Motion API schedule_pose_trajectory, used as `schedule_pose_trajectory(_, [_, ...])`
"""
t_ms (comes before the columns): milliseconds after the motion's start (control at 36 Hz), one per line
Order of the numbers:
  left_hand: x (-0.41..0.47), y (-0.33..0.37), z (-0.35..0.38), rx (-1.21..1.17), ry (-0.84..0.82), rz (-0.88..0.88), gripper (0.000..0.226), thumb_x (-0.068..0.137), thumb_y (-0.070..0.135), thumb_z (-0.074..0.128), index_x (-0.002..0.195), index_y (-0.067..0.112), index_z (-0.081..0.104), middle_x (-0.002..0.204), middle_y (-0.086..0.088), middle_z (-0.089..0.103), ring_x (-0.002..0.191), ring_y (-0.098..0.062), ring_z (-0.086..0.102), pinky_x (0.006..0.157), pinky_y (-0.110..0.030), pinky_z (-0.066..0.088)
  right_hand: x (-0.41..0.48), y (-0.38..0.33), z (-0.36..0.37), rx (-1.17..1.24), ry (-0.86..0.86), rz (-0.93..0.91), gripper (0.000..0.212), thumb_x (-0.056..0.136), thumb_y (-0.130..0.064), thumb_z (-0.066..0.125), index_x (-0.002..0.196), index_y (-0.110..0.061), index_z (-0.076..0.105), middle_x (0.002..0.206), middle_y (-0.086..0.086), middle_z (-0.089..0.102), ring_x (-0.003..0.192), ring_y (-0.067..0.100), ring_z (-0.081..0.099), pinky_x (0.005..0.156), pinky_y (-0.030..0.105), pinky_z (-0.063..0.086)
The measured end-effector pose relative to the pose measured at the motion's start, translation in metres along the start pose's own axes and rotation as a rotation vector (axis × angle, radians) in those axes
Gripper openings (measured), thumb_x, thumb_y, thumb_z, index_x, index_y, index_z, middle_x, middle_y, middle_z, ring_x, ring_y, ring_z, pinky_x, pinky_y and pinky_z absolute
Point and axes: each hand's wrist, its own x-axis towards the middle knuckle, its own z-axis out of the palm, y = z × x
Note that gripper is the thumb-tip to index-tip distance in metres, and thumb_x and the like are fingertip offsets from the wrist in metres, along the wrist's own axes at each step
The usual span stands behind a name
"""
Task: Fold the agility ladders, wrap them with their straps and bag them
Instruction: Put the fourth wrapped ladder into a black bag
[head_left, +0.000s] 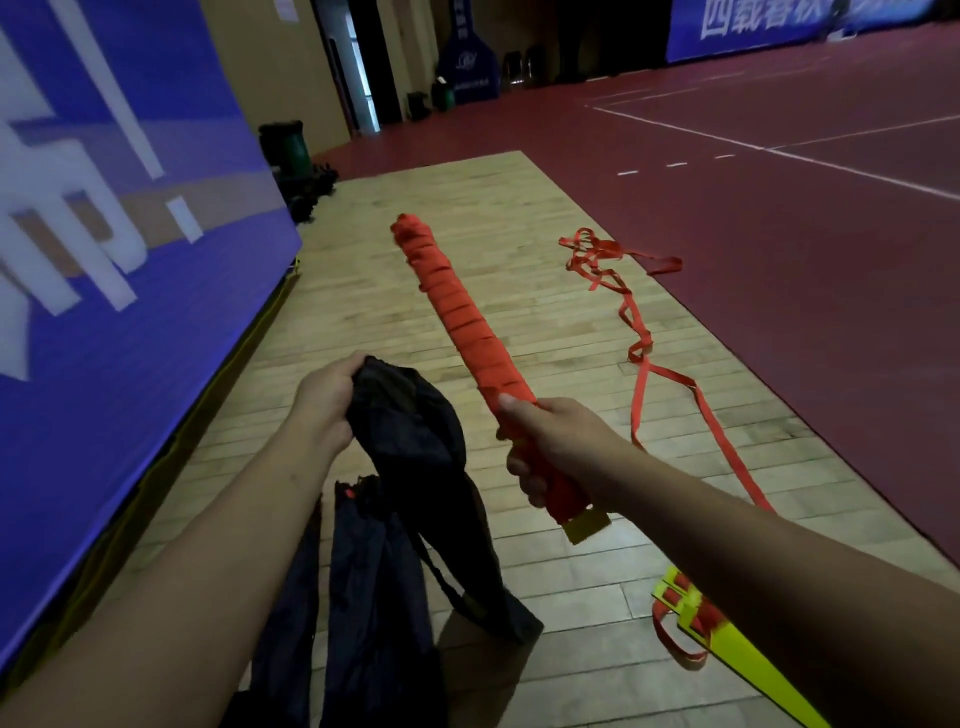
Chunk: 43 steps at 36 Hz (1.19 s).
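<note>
One wrapped ladder sits clenched in the right grip, the left grip clutches the bag, and a second ladder lies unwrapped on the floor.

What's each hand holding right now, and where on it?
Left hand grips the dark bag at its bunched upper end. Right hand grips the strap-wrapped ladder bundle near its lower end.
</note>
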Motion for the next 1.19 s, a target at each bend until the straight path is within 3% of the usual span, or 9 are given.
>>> schedule_pose_trajectory(139, [0.029, 0.036, -0.022, 0.008, -0.005, 0.013, 0.031, 0.105, 0.027, 0.048, 0.083, 0.009, 0.060, 0.076, -0.008, 0.073, 0.088, -0.023, 0.064, 0.101, -0.041, 0.047, -0.007, 0.001, 0.007, -0.045, -0.173, 0.032, 0.038, 0.104, -0.043, 0.050, 0.100, -0.006, 0.050, 0.060, 0.008, 0.050, 0.047, 0.020, 0.045, 0.047, 0.026, 0.040])
schedule_pose_trajectory(306, [0.057, 0.098, -0.052, -0.121, 0.085, 0.129, 0.032, 0.108, 0.025, 0.036, 0.093, 0.008, 0.059, 0.137, -0.011, 0.057, 0.130, -0.025, 0.052, 0.098, -0.043, 0.047, -0.014, 0.001, 0.010, -0.084, -0.287, 0.028, 0.037, 0.103, -0.044, 0.052, 0.100, -0.007, 0.050, 0.063, 0.010, 0.052, 0.049, 0.021, 0.046, 0.049, 0.027, 0.041])
schedule_pose_trajectory(389, [0.067, 0.122, -0.067, -0.103, 0.134, 0.199, 0.035, 0.105, 0.016, 0.034, 0.130, 0.005, 0.055, 0.139, -0.013, 0.054, 0.138, -0.027, 0.045, 0.110, -0.036, 0.039, -0.018, 0.000, 0.007, -0.154, -0.316, 0.019, 0.037, 0.102, -0.045, 0.054, 0.101, -0.007, 0.051, 0.065, 0.008, 0.055, 0.051, 0.021, 0.050, 0.050, 0.028, 0.045])
schedule_pose_trajectory(472, [0.087, 0.138, -0.091, -0.112, 0.191, 0.222, 0.031, 0.097, 0.011, 0.040, 0.120, 0.003, 0.058, 0.112, -0.013, 0.060, 0.120, -0.029, 0.057, 0.103, -0.040, 0.044, -0.022, 0.000, 0.003, -0.235, -0.322, 0.024, 0.039, 0.100, -0.047, 0.055, 0.102, -0.008, 0.054, 0.067, 0.007, 0.059, 0.054, 0.020, 0.055, 0.052, 0.029, 0.048])
schedule_pose_trajectory(583, [0.126, 0.144, -0.124, -0.079, 0.417, 0.252, 0.031, 0.099, 0.018, 0.051, 0.126, 0.003, 0.055, 0.130, -0.010, 0.062, 0.111, -0.026, 0.064, 0.075, -0.044, 0.055, -0.025, 0.001, -0.001, -0.328, -0.337, 0.059, 0.037, 0.100, -0.048, 0.055, 0.102, -0.011, 0.055, 0.069, 0.005, 0.060, 0.055, 0.019, 0.057, 0.054, 0.030, 0.050])
schedule_pose_trajectory(667, [0.089, 0.136, -0.103, 0.068, 0.480, 0.305, 0.045, 0.093, 0.018, 0.066, 0.131, -0.003, 0.052, 0.125, -0.016, 0.063, 0.106, -0.029, 0.065, 0.081, -0.042, 0.055, -0.026, 0.000, -0.001, -0.393, -0.337, 0.079, 0.033, 0.101, -0.048, 0.055, 0.103, -0.015, 0.055, 0.074, 0.008, 0.062, 0.059, 0.020, 0.058, 0.057, 0.032, 0.051])
schedule_pose_trajectory(861, [-0.001, 0.107, -0.049, 0.884, 0.053, 0.410, 0.021, 0.098, 0.017, 0.062, 0.100, 0.000, 0.075, 0.095, -0.010, 0.077, 0.082, -0.014, 0.068, 0.075, -0.021, 0.050, -0.023, 0.003, 0.002, -0.417, -0.309, 0.131, 0.036, 0.100, -0.049, 0.054, 0.102, -0.013, 0.056, 0.075, 0.008, 0.063, 0.059, 0.019, 0.060, 0.059, 0.032, 0.053])
schedule_pose_trajectory(1056, [-0.066, 0.060, 0.004, 0.470, -0.444, 0.157, 0.027, 0.101, 0.017, 0.048, 0.091, 0.003, 0.069, 0.087, -0.013, 0.071, 0.079, -0.022, 0.071, 0.068, -0.030, 0.058, -0.015, 0.007, 0.011, -0.147, -0.238, 0.267, 0.033, 0.102, -0.040, 0.054, 0.109, -0.008, 0.047, 0.067, 0.008, 0.059, 0.052, 0.018, 0.054, 0.054, 0.029, 0.049])
schedule_pose_trajectory(1194, [-0.097, 0.011, 0.025, 0.108, -0.532, -0.071, 0.034, 0.099, 0.023, 0.052, 0.075, 0.011, 0.073, 0.088, -0.012, 0.068, 0.091, -0.029, 0.065, 0.107, -0.048, 0.041, -0.007, 0.010, 0.017, -0.045, -0.021, 0.339, 0.026, 0.104, -0.033, 0.045, 0.101, -0.007, 0.049, 0.063, 0.008, 0.057, 0.049, 0.018, 0.051, 0.050, 0.027, 0.045])
